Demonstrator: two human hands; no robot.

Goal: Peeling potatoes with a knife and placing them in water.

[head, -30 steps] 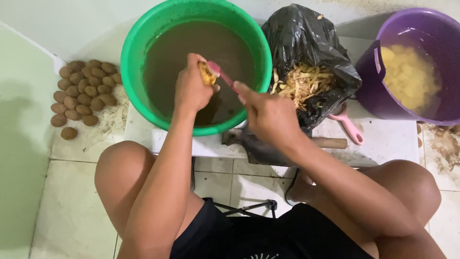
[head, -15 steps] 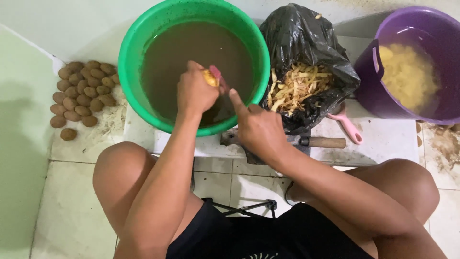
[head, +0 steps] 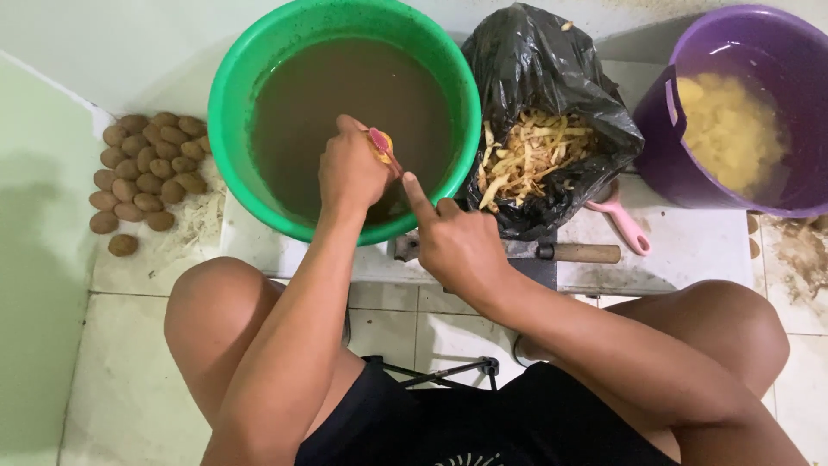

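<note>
From the head camera I look down at a pale tiled floor (head: 129, 380) and a low white tiled step (head: 690, 250) against a light wall. On the step stand a green basin (head: 237, 86) full of brown water, a black plastic bag (head: 543, 60) holding potato peels (head: 526, 160), and a purple bucket (head: 733, 43) with peeled potatoes (head: 729, 129) in water. A pile of unpeeled potatoes (head: 147, 164) lies on the floor left of the basin. A pink peeler (head: 625, 226) and a wooden-handled knife (head: 578, 253) rest on the step by the bag.

Compared with a second ago, both my hands have drawn lower and nearer my knees, and my right hand has dropped away from the potato.

My left hand (head: 349, 173) is over the basin's near side, fingers clamped on a small potato (head: 382, 142), of which only a yellow peeled patch and a pinkish bit beside it show past my thumb. My right hand (head: 457, 246) sits just below it, forefinger stretched up toward the potato, the other fingers curled together; I cannot tell if they hold anything.
</note>
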